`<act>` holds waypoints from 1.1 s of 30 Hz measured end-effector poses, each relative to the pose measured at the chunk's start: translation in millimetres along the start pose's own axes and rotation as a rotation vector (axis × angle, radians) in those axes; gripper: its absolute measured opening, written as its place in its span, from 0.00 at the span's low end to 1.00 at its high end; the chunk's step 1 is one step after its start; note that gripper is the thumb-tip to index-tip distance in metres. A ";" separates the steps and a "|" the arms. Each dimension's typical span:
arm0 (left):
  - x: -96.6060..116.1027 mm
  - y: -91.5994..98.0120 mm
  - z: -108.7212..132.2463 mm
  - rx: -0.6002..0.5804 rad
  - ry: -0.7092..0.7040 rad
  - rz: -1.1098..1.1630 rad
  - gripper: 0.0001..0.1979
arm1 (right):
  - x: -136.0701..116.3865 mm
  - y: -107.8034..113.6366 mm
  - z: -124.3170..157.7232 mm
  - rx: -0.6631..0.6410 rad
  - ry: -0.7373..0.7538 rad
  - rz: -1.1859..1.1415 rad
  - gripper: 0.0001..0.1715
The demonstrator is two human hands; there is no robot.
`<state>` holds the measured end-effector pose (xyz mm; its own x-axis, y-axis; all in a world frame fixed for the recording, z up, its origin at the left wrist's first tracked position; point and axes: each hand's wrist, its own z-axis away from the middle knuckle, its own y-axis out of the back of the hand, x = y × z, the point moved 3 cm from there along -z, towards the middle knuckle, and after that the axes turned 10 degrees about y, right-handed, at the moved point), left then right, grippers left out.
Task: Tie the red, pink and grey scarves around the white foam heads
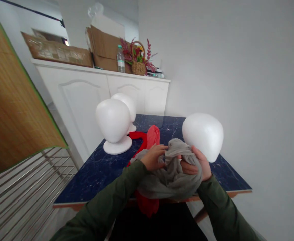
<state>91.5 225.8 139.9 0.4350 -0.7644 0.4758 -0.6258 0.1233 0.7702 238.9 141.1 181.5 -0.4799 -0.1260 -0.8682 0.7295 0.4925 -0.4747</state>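
Note:
A bunched grey scarf [172, 187] lies in loose coils at the front edge of the table. My right hand [201, 164] grips its right side, thumb on the outside and fingers tucked into the folds. On the left, my left hand [154, 158] rests against the coils with thumb and fingers apart. Beneath the grey cloth runs a red scarf [143, 142], its end hanging over the table's front edge. A pinkish-red piece of fabric [153, 135] sticks up just behind my left hand.
Two white mannequin heads [113, 120] [127, 103] stand at the left on the dark blue marbled table [99, 177]. Another white head [203, 134] is close beyond my right hand. A metal rack [49, 177] is at left; a white cabinet [84, 100] carries boxes, a bottle and a flower basket.

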 end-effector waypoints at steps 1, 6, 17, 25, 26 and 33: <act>12.1 -0.2 0.5 -0.058 -0.015 0.049 0.17 | -3.0 -1.4 7.5 0.006 0.026 0.015 0.31; 43.5 15.1 6.8 -0.014 0.265 0.508 0.11 | -21.4 1.4 45.6 0.024 0.214 -0.019 0.25; 64.8 36.9 5.1 -0.176 0.357 0.723 0.20 | -41.8 13.7 107.0 -0.008 0.341 0.028 0.18; 74.3 20.0 8.2 -0.568 0.295 0.392 0.16 | -51.6 30.4 150.3 0.113 0.248 0.180 0.31; 75.2 18.7 8.2 -0.534 0.333 0.518 0.18 | -51.1 34.7 155.6 0.145 0.230 0.208 0.35; 84.1 5.7 4.5 -0.304 0.532 1.133 0.21 | -49.8 44.1 175.1 0.218 0.142 0.484 0.49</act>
<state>121.5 159.4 182.4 0.0075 0.1972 0.9803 -0.6722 0.7268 -0.1411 380.3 18.3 178.5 -0.1151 0.1958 -0.9739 0.9600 0.2739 -0.0584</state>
